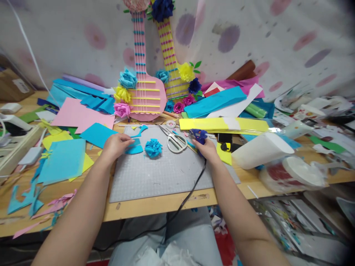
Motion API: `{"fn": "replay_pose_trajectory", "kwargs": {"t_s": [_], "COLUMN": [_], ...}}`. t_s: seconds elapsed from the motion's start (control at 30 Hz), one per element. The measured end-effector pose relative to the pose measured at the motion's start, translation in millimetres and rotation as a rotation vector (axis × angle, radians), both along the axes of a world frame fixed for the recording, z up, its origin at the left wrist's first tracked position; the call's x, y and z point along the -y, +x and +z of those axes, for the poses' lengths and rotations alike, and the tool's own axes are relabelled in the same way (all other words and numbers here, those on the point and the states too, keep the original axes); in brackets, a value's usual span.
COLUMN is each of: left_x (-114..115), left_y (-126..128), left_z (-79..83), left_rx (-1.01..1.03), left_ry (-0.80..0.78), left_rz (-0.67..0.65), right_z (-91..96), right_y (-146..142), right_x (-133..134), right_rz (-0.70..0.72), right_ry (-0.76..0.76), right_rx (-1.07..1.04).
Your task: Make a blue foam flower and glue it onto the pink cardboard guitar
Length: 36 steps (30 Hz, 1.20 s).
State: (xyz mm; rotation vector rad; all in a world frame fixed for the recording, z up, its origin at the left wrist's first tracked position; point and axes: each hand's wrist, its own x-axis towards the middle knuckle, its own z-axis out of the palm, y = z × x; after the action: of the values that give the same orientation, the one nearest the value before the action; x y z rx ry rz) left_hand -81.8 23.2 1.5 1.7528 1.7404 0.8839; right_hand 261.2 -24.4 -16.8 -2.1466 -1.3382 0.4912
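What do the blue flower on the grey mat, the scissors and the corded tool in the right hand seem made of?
Blue flower: matte crepe paper or thin fabric, by its gathered folds. Scissors: blades likely metal, grey with a slight sheen; pale handles look like smooth plastic. Corded tool: apparently hard blue plastic, from its moulded shape; finish unclear.

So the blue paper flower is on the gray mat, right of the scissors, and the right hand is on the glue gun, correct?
No, the head view shows the blue paper flower left of the scissors. It's on the gray mat, and the right hand is on the glue gun.
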Motion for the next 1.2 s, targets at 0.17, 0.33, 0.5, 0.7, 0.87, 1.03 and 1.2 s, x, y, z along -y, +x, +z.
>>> {"fn": "replay_pose_trajectory", "kwargs": {"t_s": [0.17, 0.33, 0.5, 0.7, 0.87, 1.03, 1.2], "left_x": [-1.8, 1.3, 3.8, 6.9, 10.6, 16.5, 19.7], "left_y": [4.6, 16.7, 21.8, 29.2, 35.1, 39.6, 40.7], "left_z": [-7.1, -12.8, -8.6, -0.3, -2.7, -1.6, 1.2], "left_rx": [0.170, 0.414, 0.382, 0.567, 0.568, 0.464, 0.372], "left_ry": [0.049, 0.012, 0.061, 0.025, 0.024, 0.015, 0.071], "left_rz": [0.078, 0.105, 0.127, 0.154, 0.087, 0.031, -0.003], "right_z": [6.1, 27.1, 36.5, 46.3, 47.4, 26.9, 13.3], "right_y": [-1.1, 5.9, 18.5, -1.9, -50.0, -71.4, -66.7], "right_x": [2.6, 9.8, 19.1, -1.8, -18.9, -11.0, -6.8], "right_rz": [0.035, 0.015, 0.169, 0.172, 0.344, 0.494, 0.586], "right_ry": [0.267, 0.123, 0.012, 0.445, 0.372, 0.208, 0.190], "right_rx": [-0.216, -0.169, -0.490, -0.697, -0.680, -0.609, -0.521]}}
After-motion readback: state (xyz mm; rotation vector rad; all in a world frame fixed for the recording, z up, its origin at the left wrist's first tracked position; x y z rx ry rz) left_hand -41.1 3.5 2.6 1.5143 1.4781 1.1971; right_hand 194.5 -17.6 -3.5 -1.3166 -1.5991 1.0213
